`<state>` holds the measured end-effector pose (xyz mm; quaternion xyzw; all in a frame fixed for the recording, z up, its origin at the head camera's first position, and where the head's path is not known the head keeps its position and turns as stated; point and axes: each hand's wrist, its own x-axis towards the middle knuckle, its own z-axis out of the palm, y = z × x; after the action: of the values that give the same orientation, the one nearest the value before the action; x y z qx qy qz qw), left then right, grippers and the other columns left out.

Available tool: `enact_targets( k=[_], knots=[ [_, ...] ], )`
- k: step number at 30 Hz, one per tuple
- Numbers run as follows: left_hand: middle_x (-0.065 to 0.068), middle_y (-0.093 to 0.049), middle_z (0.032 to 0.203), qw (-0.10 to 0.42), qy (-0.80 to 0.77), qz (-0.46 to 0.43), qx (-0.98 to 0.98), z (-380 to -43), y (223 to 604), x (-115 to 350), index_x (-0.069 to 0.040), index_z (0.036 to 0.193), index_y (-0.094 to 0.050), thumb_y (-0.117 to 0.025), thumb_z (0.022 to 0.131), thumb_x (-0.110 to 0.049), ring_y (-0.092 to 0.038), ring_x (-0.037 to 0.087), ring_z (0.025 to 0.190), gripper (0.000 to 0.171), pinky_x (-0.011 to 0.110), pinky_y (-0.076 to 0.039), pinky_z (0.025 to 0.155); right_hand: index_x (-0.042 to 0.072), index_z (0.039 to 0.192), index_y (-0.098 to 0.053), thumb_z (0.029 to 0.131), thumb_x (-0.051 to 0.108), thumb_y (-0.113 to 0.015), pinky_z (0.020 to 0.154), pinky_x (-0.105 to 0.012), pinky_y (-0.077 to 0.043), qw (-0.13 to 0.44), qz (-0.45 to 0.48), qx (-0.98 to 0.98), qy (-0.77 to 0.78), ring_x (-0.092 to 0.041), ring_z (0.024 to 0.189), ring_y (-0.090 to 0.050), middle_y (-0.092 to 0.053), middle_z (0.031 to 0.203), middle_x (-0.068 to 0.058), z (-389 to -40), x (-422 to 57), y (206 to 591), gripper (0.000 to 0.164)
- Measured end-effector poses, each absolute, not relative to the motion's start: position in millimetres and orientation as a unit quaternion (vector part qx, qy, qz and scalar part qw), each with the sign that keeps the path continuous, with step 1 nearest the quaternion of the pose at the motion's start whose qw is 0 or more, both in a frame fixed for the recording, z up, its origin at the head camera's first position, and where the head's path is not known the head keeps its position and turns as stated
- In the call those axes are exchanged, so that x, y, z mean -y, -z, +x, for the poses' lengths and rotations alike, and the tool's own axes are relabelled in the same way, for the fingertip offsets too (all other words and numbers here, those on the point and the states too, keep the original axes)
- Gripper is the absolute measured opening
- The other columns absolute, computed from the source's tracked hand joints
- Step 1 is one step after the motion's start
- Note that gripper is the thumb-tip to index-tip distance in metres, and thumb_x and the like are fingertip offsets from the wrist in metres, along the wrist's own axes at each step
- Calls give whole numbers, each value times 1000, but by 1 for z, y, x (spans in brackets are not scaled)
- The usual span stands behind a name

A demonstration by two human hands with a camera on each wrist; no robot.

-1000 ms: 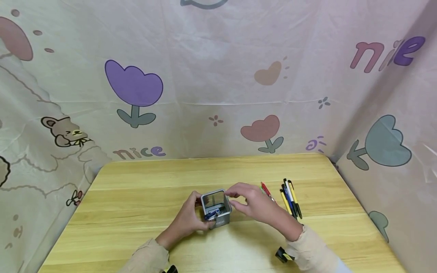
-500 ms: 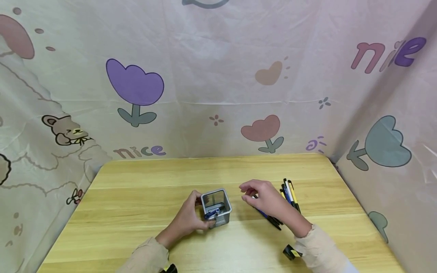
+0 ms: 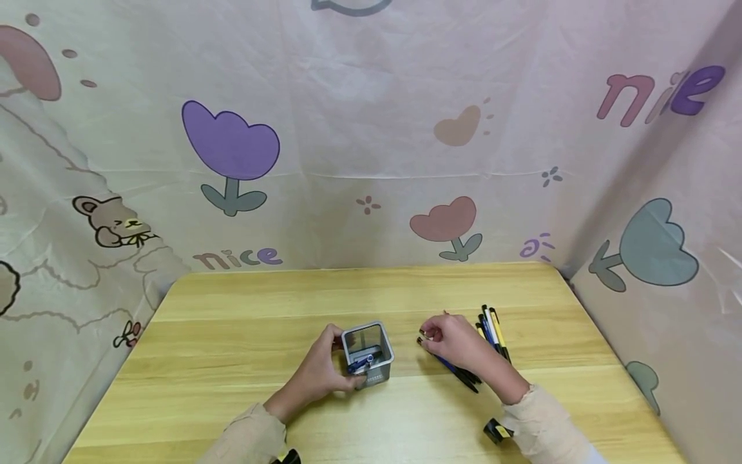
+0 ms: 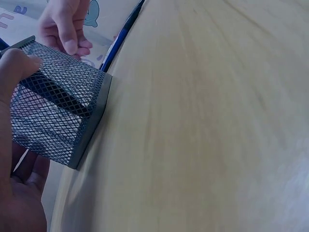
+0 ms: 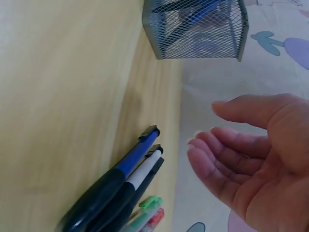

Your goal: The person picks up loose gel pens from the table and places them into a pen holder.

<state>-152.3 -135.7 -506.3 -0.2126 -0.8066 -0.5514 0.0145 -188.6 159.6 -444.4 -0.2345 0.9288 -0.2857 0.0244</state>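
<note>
Since the earliest frame my right hand (image 3: pixel 453 340) has gone from beside the rim of the mesh pen cup (image 3: pixel 379 372) to the loose pens; cup and left hand (image 3: pixel 321 370) have hardly shifted.

Cup: midway between the left and right edges of the worktop (image 3: pixel 232 309), mouth up, pens inside (image 3: pixel 361 363). My left thumb and fingers grip its walls. Expect it stiff and light, liable to tip if knocked; best held low on the walls, as the mesh could dent.

Loose pens: between cup and the worktop's right edge. The blue-topped pen (image 5: pixel 130 162) and white-topped pen (image 5: pixel 144 170) lie side by side, just below my right fingers, which are loosely curved, thumb apart, nothing held.

Handling estimate: light, rigid, smooth, prone to roll; pinch across the coloured barrel just behind the clip, one pen only.
</note>
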Motion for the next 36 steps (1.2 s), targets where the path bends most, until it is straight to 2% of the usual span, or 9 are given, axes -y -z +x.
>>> enact_targets(
  k=[2,3,6,12,16,20,26,30,36],
  knots=[
    [8,-55,110,11,552,-208,807,-152,506,136,-11,112,-41,-90,55,-19,-57,22,98,76,35,-51,88,3,97,-68,80,12,-72,69,-29,-54,29,-229,-934,272,-5,70,-58,-65,78,4,-189,-159,446,19],
    [8,-55,111,9,551,-205,809,-152,506,136,-11,112,-41,-90,55,-18,-57,22,98,76,34,-51,89,3,97,-68,80,11,-72,62,-26,-53,33,-225,-936,269,-6,70,-58,-65,79,4,-188,-159,447,20],
    [10,-55,112,3,548,-197,813,-150,503,135,-10,113,-41,-90,54,-15,-57,22,99,77,36,-51,89,2,98,-68,79,10,-73,62,-25,-51,44,-218,-940,260,-7,71,-57,-66,81,0,-188,-158,449,22],
    [19,-54,112,1,552,-206,808,-142,480,130,-1,112,-41,-87,56,-7,-57,32,99,73,43,-51,89,1,96,-67,77,9,-74,62,-28,-51,62,-203,-945,249,-10,70,-55,-65,81,-4,-187,-155,453,21],
    [20,-54,112,-4,550,-210,808,-140,473,129,1,112,-40,-86,58,-6,-56,33,100,71,43,-50,91,2,95,-68,77,9,-75,62,-29,-51,56,-206,-952,222,-10,69,-55,-65,79,-3,-188,-153,457,20],
    [17,-54,112,2,546,-207,812,-145,487,131,-2,113,-40,-87,56,-8,-55,31,101,73,45,-49,91,3,91,-68,78,9,-75,61,-30,-51,48,-219,-953,202,-10,68,-54,-64,78,-2,-188,-151,461,16],
    [8,-54,112,9,538,-206,817,-152,506,134,-9,114,-41,-89,55,-18,-55,21,101,76,37,-50,91,6,82,-67,78,6,-73,55,-29,-45,37,-232,-955,179,-12,64,-48,-59,74,0,-190,-150,467,7],
    [7,-54,110,16,540,-212,814,-152,507,135,-12,114,-41,-89,56,-21,-55,20,99,76,35,-51,90,6,80,-67,77,4,-72,55,-28,-45,32,-235,-957,164,-12,65,-49,-61,75,-1,-191,-150,468,5],
    [6,-54,110,15,538,-210,816,-152,506,134,-12,113,-40,-89,56,-19,-55,19,99,75,34,-51,89,9,68,-61,75,1,-69,49,-26,-36,30,-240,-958,153,-13,57,-42,-53,65,0,-192,-149,468,14]
  ],
)
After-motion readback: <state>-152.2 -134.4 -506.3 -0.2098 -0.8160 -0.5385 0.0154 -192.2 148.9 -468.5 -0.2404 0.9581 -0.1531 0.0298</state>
